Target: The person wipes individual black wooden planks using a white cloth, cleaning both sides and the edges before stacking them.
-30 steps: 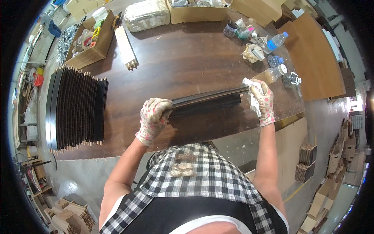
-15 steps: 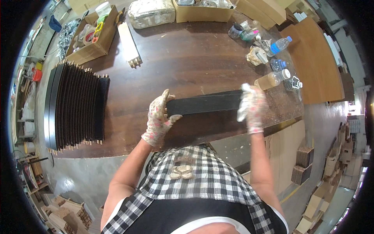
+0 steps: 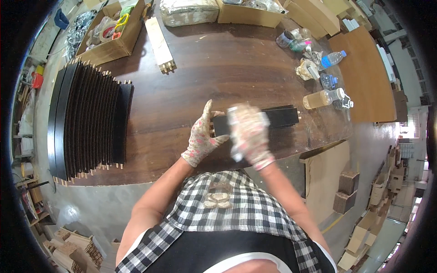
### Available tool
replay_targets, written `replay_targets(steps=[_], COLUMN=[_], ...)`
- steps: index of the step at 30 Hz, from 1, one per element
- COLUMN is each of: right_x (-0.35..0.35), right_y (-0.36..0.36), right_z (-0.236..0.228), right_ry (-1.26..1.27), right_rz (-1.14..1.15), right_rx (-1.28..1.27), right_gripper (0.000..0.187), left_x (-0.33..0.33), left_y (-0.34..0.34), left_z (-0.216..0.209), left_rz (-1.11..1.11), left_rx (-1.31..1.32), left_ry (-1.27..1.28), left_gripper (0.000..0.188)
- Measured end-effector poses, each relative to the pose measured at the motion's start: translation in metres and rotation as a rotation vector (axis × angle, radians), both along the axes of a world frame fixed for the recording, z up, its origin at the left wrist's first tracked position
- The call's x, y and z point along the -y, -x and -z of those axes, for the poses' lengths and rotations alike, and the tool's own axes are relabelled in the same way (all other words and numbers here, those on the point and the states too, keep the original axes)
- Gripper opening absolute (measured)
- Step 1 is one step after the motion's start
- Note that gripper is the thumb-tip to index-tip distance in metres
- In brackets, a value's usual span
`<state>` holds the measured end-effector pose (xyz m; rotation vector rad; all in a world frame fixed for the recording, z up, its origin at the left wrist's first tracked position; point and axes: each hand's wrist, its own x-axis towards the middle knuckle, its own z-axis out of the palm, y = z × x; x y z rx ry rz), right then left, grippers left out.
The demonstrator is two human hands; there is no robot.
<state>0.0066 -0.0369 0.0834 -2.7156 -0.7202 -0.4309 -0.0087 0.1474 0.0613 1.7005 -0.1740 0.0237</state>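
A short stack of black boards [image 3: 283,117] with wooden dowel pegs at its ends lies across the table in front of me. My left hand [image 3: 200,139], in a floral glove, grips the left end, thumb on the near side and fingers at the far side. Over the top board, left of its middle, is my right hand [image 3: 250,134], also gloved and smeared by motion. Its fingers press a white cloth [image 3: 236,154] onto the black surface. A large row of similar black boards [image 3: 88,123] stands packed together at the table's left.
Beyond lie pale pegged slats [image 3: 160,45], a cardboard box [image 3: 107,51] of tape and scissors, and a wrapped bundle [image 3: 189,12]. Several bottles, including a cloudy one [image 3: 318,99], occupy the right side of the brown table [image 3: 214,63]. A cardboard sheet [image 3: 325,177] leans below the near edge.
My right hand has swept left along the board with the cloth, from the right end toward my left hand. The view has shifted slightly; the left hand keeps its grip.
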Motion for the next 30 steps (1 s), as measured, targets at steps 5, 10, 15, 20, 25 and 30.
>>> replay_targets(steps=[5, 10, 15, 20, 25, 30], right_x=[0.015, -0.016, 0.002, 0.124, 0.044, -0.01], right_y=[-0.003, 0.008, -0.009, -0.062, -0.046, -0.023], right_z=[-0.006, 0.002, -0.008, -0.056, -0.061, -0.011], right_ry=[0.127, -0.081, 0.573, -0.457, -0.489, 0.172], right_rz=[-0.111, -0.037, 0.238, 0.861, 0.282, 0.161], right_rx=[-0.018, -0.145, -0.049, -0.713, -0.07, -0.109], right_gripper=[0.057, 0.047, 0.058, 0.026, 0.03, 0.043], left_x=[-0.003, 0.001, -0.006, -0.002, 0.002, 0.0], left_y=[0.003, -0.005, 0.001, 0.0, 0.003, 0.001], left_z=[0.001, 0.011, 0.007, 0.009, 0.004, 0.016], left_rz=[0.003, -0.01, -0.001, -0.006, -0.033, -0.04], left_rx=[-0.015, 0.142, 0.021, 0.078, 0.158, 0.096], left_ry=[0.116, -0.065, 0.107, 0.122, 0.014, 0.036], left_gripper=[0.108, 0.108, 0.106, 0.107, 0.105, 0.104])
